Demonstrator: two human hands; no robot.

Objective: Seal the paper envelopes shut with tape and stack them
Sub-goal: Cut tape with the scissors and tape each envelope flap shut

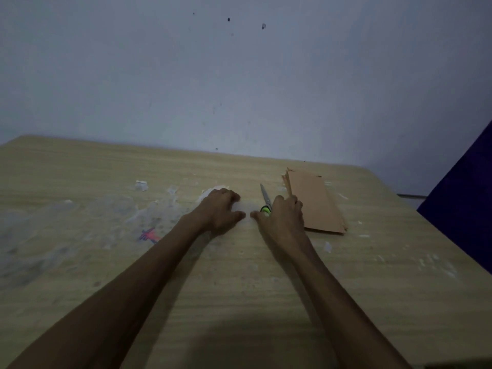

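A stack of brown paper envelopes (314,203) lies flat at the right back of the wooden table (239,288). Scissors (264,194) with a green handle lie just left of the stack, blades pointing away from me. My right hand (286,217) sits over the handle with curled fingers, its thumb stretched left; the grip itself is mostly hidden. My left hand (221,209) curls over a pale, translucent roll of tape (241,206) on the table. The two thumbs nearly meet.
Clear plastic wrapping (80,225) with a red and blue print is spread over the table's left half. Small tape and paper scraps (141,185) dot the surface. A grey wall stands behind, and dark blue fabric (463,214) hangs at the right edge.
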